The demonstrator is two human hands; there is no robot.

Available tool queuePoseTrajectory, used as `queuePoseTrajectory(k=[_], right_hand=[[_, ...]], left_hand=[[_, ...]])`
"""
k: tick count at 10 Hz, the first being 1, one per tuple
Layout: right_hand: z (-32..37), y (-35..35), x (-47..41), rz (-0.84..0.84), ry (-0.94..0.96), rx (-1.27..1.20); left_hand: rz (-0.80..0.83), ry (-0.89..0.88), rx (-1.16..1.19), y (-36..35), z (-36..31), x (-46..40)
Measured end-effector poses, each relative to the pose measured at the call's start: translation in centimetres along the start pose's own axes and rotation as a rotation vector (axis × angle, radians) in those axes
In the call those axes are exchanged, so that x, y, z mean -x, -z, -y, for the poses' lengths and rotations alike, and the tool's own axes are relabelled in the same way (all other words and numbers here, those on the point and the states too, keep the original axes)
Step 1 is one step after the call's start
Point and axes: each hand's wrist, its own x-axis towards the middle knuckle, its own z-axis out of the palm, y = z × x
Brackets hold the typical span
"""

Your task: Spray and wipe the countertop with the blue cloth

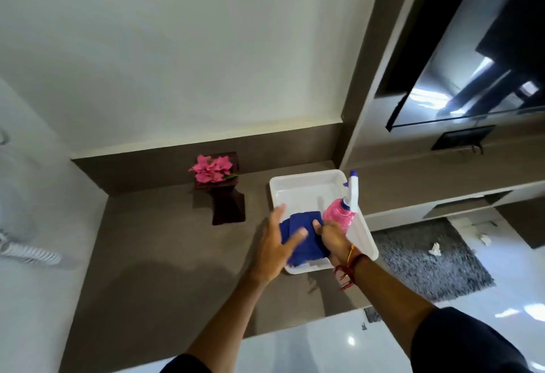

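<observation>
Brown, matt countertop [165, 243] fills an alcove under a white wall, with a television [472, 48] to the right and a grey rug [427, 260] on the floor. On it stand a dark vase [227, 204] of pink flowers and a white tray [309, 192]. The tray overhangs the edge, so a pull could tip it. In it lies the blue cloth [306, 234], with the left hand [277, 243] spread on it. The right hand [333, 237] touches the cloth beside the spray bottle [342, 213]; whether it grips, I cannot tell. The bottle could fall.

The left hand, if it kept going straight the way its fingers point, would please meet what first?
Probably the blue cloth, which the left hand already overlaps in the white tray; whether they touch is unclear.
</observation>
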Motion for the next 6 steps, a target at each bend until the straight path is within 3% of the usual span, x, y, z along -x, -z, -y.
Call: queuePoseTrajectory(k=[1, 2, 3, 4, 6], right_hand=[[-1.4, 1.6, 0.1, 0.111, -0.024, -0.272], [-1.8, 2.1, -0.6, 0.013, 0.052, -0.07], [-2.3, 2.1, -1.2, -0.107, 0.103, 0.398], [-2.5, 2.3, -0.6, -0.093, 0.13, 0.762], [0.6, 1.0, 2.5, -0.094, 0.395, 1.018]], left_hand=[[0.01, 0.274, 0.472, -0.8, -0.2, -1.6], [0.004, 0.321, 0.144, -2.2, -0.2, -2.3], [-0.013, 0.249, -0.666, -3.6, -0.7, -2.6], [0.054, 0.193, -0.988, -4.8, -2.3, -2.4], [-0.001, 0.127, -0.941, -1.2, -4.3, -2.0]])
